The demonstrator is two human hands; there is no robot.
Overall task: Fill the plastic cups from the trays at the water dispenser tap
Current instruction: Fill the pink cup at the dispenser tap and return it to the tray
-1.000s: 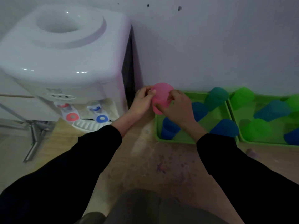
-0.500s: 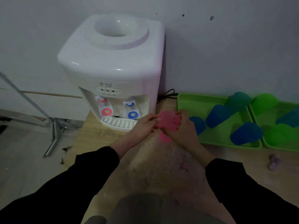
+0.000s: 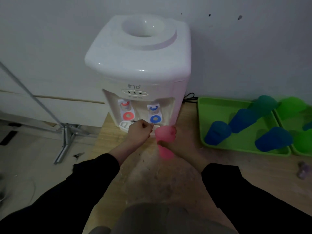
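My right hand (image 3: 179,146) grips a pink plastic cup (image 3: 165,142), upright, just in front of and slightly right of the blue tap (image 3: 155,114) on the white water dispenser (image 3: 141,65). My left hand (image 3: 139,132) is curled into a loose fist beside the cup's rim, in front of the drip tray (image 3: 124,124), and holds nothing that I can see. The red tap (image 3: 127,112) is to the left of the blue one. Several blue and green cups lie upside down in a green tray (image 3: 217,105) at the right.
A second green tray (image 3: 302,150) with green cups sits at the far right. A black cable (image 3: 190,97) runs behind the dispenser. A metal stand (image 3: 65,130) rises on the floor at the left. A small purple object (image 3: 303,169) lies on the wooden surface.
Both hands carried the pink cup from the tray leftward to the dispenser. The left hand has let go of the cup and curled beside it; the right hand alone holds it.
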